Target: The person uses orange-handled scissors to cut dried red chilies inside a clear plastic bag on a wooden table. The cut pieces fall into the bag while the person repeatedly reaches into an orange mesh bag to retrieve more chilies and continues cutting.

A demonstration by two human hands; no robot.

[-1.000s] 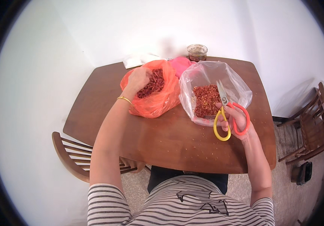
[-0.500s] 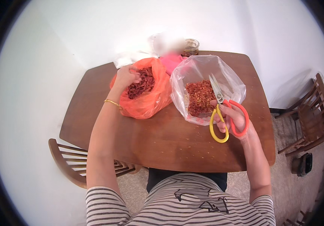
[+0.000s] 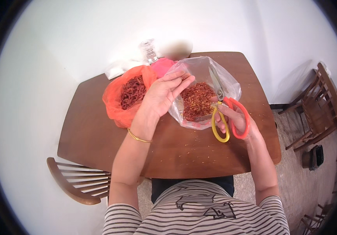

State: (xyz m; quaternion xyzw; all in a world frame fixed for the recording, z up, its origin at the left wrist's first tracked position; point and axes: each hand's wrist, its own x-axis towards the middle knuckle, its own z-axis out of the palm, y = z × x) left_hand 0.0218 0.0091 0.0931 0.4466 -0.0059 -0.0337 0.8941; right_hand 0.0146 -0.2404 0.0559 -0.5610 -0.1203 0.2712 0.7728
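Scissors (image 3: 220,96) lie in the right hand (image 3: 237,117), blades (image 3: 216,83) beyond its fingers (image 3: 221,126).

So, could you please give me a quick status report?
Right hand holding scissors. Left hand: grip unclear. Red flakes in clear bag; left fingers hide part of its side.

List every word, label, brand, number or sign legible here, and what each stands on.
No readable text anywhere in this view.
Scissors: small dark marks near the pivot, too small to read.
Clear plastic bag: red marks along its near edge, too blurred to tell if they are lettering.
Striped shirt: a grey, dark-outlined graphic; no letters I can make out.
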